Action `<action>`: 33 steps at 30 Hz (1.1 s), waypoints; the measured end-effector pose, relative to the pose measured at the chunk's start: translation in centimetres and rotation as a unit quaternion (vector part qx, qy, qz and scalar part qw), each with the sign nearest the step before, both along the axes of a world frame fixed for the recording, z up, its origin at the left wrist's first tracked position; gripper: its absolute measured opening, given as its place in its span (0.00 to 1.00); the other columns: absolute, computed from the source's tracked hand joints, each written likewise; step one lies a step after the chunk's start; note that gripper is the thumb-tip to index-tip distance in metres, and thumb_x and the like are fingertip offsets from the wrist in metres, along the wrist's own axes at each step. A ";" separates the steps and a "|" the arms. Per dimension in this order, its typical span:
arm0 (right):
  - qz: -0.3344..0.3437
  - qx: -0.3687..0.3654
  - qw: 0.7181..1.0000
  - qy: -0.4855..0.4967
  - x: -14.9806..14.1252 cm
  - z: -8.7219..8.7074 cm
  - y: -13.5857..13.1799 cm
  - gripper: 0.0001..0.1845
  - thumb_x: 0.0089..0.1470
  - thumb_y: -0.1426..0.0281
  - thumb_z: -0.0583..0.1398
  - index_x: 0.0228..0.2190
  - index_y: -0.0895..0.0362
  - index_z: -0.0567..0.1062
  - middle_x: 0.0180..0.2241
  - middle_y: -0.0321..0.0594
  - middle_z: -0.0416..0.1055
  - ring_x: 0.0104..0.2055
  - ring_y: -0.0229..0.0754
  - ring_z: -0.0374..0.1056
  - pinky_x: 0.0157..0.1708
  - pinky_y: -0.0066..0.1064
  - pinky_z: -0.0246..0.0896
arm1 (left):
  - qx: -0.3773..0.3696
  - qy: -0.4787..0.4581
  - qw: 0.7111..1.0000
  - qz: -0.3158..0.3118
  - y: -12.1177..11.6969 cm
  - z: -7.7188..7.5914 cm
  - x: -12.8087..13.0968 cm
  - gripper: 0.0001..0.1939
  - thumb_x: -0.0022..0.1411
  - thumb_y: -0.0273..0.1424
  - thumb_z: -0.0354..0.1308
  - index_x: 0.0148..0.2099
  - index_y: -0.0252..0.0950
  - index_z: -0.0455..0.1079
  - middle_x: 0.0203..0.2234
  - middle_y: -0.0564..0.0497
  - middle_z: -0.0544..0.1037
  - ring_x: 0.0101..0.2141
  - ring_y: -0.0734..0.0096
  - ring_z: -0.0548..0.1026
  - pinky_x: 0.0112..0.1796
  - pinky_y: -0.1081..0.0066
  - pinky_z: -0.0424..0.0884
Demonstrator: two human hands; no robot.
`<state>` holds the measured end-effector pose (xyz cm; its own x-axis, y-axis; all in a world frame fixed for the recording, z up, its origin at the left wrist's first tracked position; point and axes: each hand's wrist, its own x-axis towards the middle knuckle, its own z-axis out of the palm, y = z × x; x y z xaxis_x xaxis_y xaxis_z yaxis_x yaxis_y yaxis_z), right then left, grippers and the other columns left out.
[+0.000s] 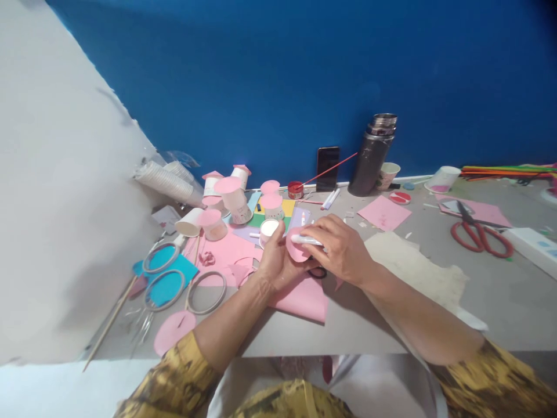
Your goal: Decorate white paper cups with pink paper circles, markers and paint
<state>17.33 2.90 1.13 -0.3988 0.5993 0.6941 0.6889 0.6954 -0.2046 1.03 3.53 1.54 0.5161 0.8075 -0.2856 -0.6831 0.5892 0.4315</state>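
My left hand (274,258) is closed around the side of a pink round paper piece (296,251), its thumb raised at the edge. Whether a cup sits under that paper is hidden by my fingers. In my right hand (337,247) is a white pen (307,239), its tip lying against the pink paper. Just beyond my left thumb stands a small white cup (268,230). Beneath my hands lies a folded pink sheet (304,299), and a dark scissor handle (317,272) shows under my right hand.
Several paper cups with pink tops (228,188) stand at the back left, near stacked white cups (165,183). Grey-handled scissors (165,290) lie left. A dark flask (373,157), a phone (328,168) and red-handled scissors (481,237) are behind and right.
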 end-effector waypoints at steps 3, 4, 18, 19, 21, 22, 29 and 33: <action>0.009 0.002 1.000 -0.001 -0.1 0.1 -0.1 0.10 0.64 0.67 0.62 0.45 0.54 0.81 0.36 0.45 0.75 0.41 0.49 0.69 0.40 0.39 0.67 | -0.014 0.010 1.000 0.015 0.0 0.1 0.2 0.17 0.70 0.36 0.51 0.47 0.27 0.74 0.37 0.41 0.80 0.34 0.63 0.78 0.38 0.62 0.77; 0.004 0.002 1.000 0.000 -0.1 0.2 -0.1 0.10 0.64 0.67 0.62 0.45 0.54 0.81 0.35 0.45 0.74 0.40 0.49 0.68 0.40 0.38 0.67 | -0.014 0.016 1.000 0.019 0.0 0.1 0.2 0.14 0.70 0.33 0.50 0.45 0.28 0.74 0.35 0.42 0.80 0.33 0.64 0.77 0.37 0.63 0.77; 0.020 0.021 0.999 -0.018 -0.3 0.0 -0.1 0.07 0.63 0.72 0.61 0.40 0.55 0.81 0.36 0.44 0.75 0.40 0.47 0.67 0.37 0.36 0.66 | -0.011 0.074 0.996 0.051 0.0 0.1 0.1 0.14 0.71 0.33 0.51 0.42 0.27 0.74 0.30 0.45 0.79 0.27 0.69 0.75 0.33 0.65 0.76; 0.018 0.023 1.000 -0.007 -0.3 0.0 -0.1 0.07 0.63 0.71 0.62 0.41 0.55 0.81 0.36 0.45 0.75 0.40 0.47 0.68 0.37 0.37 0.66 | -0.016 0.064 0.996 0.060 -0.1 0.2 0.2 0.15 0.72 0.32 0.50 0.42 0.27 0.74 0.30 0.45 0.79 0.27 0.70 0.75 0.32 0.67 0.76; 0.014 0.021 1.000 0.014 -0.4 0.0 -0.2 0.08 0.64 0.69 0.62 0.42 0.56 0.81 0.36 0.45 0.76 0.40 0.48 0.69 0.38 0.37 0.67 | -0.022 0.046 0.997 0.064 -0.2 0.4 0.4 0.16 0.73 0.32 0.49 0.41 0.26 0.74 0.31 0.44 0.79 0.28 0.70 0.76 0.32 0.69 0.75; 0.014 0.018 0.999 0.022 -0.5 0.0 -0.3 0.08 0.64 0.69 0.62 0.43 0.56 0.81 0.36 0.45 0.76 0.41 0.48 0.69 0.39 0.38 0.67 | -0.024 0.042 0.997 0.060 -0.2 0.5 0.4 0.16 0.73 0.32 0.48 0.41 0.26 0.74 0.30 0.44 0.79 0.28 0.70 0.76 0.31 0.70 0.74; 0.026 -0.003 0.999 0.027 -0.6 0.1 -0.4 0.09 0.62 0.72 0.63 0.44 0.55 0.81 0.37 0.45 0.76 0.42 0.49 0.70 0.42 0.39 0.68 | -0.008 0.035 0.999 0.019 -0.3 0.7 0.4 0.27 0.76 0.41 0.39 0.47 0.25 0.73 0.32 0.40 0.80 0.31 0.63 0.78 0.34 0.65 0.75; 0.042 -0.014 0.999 0.017 -0.4 0.0 -0.3 0.09 0.62 0.72 0.63 0.43 0.57 0.80 0.37 0.46 0.75 0.41 0.49 0.69 0.42 0.39 0.68 | -0.024 0.038 0.999 0.027 -0.3 0.6 0.5 0.27 0.77 0.40 0.39 0.47 0.24 0.72 0.30 0.43 0.78 0.28 0.66 0.77 0.32 0.68 0.75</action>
<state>16.88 2.61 1.18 -0.4249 0.5838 0.6918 0.6201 0.7445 -0.2475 1.52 3.25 2.13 0.4471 0.8183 -0.3612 -0.6811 0.5732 0.4555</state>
